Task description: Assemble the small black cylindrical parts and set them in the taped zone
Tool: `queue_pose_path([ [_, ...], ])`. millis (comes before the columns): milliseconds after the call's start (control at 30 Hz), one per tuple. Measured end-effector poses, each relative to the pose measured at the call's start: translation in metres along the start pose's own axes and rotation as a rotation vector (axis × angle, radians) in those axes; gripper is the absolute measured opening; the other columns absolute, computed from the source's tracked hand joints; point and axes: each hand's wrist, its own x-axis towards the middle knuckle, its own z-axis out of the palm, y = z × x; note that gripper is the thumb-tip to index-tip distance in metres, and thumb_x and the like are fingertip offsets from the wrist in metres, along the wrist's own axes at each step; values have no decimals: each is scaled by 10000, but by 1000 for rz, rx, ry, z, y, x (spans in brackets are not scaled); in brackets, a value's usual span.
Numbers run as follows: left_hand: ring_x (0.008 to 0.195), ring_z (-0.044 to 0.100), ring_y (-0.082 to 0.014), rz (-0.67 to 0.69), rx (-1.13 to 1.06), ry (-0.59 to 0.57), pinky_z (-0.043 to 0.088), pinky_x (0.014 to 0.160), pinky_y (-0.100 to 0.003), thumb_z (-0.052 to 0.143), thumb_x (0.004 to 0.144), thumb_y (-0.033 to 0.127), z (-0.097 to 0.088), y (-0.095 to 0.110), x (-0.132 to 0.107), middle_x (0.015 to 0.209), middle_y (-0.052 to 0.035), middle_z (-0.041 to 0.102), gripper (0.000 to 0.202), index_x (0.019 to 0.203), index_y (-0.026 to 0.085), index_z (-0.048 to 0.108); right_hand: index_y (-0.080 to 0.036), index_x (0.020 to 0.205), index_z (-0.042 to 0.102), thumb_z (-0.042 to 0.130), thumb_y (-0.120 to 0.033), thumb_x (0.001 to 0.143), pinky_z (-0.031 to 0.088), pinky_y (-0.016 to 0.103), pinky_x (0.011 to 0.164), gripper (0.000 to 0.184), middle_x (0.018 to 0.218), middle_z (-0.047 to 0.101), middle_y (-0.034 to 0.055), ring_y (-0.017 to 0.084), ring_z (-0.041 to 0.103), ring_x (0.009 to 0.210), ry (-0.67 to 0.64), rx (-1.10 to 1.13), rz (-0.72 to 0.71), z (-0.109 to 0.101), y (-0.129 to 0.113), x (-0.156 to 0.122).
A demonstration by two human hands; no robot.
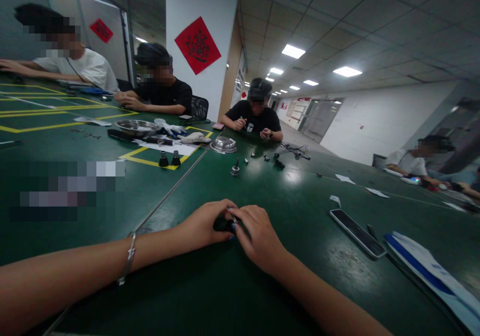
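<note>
Over the green table (168, 281), both of my hands meet around a small black part (224, 224). My left hand (205, 221), with a silver bangle at its wrist, curls thumb and fingers about it. From the other side, my right hand (258, 231) pinches at the part's right end, where a small silvery bit (235, 220) shows between the fingertips. Fingers cover much of the part, so its exact kind is unclear. Beyond my hands, a small round metal piece with an upright stem (235, 169) stands on the table.
Right of my hands lie a phone (357, 232) and a blue-and-white packet (427, 266). Farther off are two black cone-shaped pieces (169, 159), an upturned metal bowl (223, 144), a metal tray (137, 126), gloves (172, 128) and loose black parts (278, 162). Several people sit around the table.
</note>
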Motion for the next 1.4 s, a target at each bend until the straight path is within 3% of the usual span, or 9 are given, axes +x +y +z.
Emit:
queue_pose_path([
  [100, 861, 582, -184, -16, -11, -8, 430, 775, -288, 685, 664, 176, 0, -1, 0, 932, -10, 615, 398, 1029, 181, 526, -156, 1178, 493, 476, -148, 872, 382, 361, 833, 307, 1021, 595, 83, 213, 520, 928, 21, 8, 2, 1, 2, 0],
  [300, 886, 579, -190, -20, -36, -36, 418, 774, -290, 672, 679, 191, -1, -1, -1, 947, -6, 606, 402, 1056, 195, 533, -177, 1018, 519, 471, -125, 853, 423, 340, 803, 179, 960, 593, 75, 204, 550, 899, 52, 70, 51, 3, 4, -3],
  [433, 871, 573, -188, -34, -39, -33, 421, 764, -291, 683, 675, 213, -1, -1, -1, 932, -7, 601, 393, 1036, 193, 530, -177, 1124, 476, 418, -139, 892, 441, 334, 787, 242, 1006, 594, 87, 205, 559, 903, 67, 95, 105, 5, 5, -3],
  [567, 895, 567, -191, -20, -31, -38, 420, 784, -297, 668, 686, 213, 0, -3, -1, 958, -13, 603, 400, 1060, 201, 525, -177, 1026, 543, 462, -131, 869, 422, 354, 793, 183, 958, 605, 70, 211, 546, 890, 31, 34, 14, 4, 5, 0],
  [667, 887, 569, -188, -17, -20, -36, 419, 781, -294, 671, 678, 200, 1, -5, -1, 942, -9, 604, 419, 1070, 206, 522, -169, 916, 564, 488, -101, 836, 415, 345, 781, 130, 888, 606, 58, 197, 544, 845, 100, 7, -14, 1, 3, 0],
  [767, 860, 574, -182, -34, -18, -34, 421, 764, -288, 682, 678, 213, 1, -4, -1, 923, -5, 603, 404, 1047, 199, 518, -155, 986, 563, 447, -95, 847, 418, 343, 793, 191, 910, 586, 75, 196, 534, 868, 192, -6, -16, -4, 3, -1],
  [933, 821, 576, -181, -78, -19, -58, 429, 726, -284, 672, 697, 251, -1, -1, -1, 897, -13, 603, 301, 947, 171, 524, -197, 1139, 563, 350, -91, 883, 415, 363, 787, 349, 998, 537, 98, 215, 506, 927, 133, -82, 13, -6, 4, -3],
  [1200, 878, 580, -187, -37, -49, -62, 427, 777, -291, 665, 694, 235, -2, 0, -1, 944, -9, 618, 383, 1051, 199, 531, -181, 951, 534, 475, -161, 868, 386, 401, 925, 104, 872, 622, 54, 190, 577, 851, 187, 12, -9, 1, 1, -1],
  [1400, 889, 574, -195, -13, -49, -68, 431, 792, -299, 665, 680, 202, 0, 1, -2, 970, -26, 613, 356, 1014, 182, 543, -200, 1040, 551, 520, -174, 860, 370, 415, 979, 185, 1007, 649, 60, 191, 583, 983, 137, 42, -30, 2, 3, -1],
])
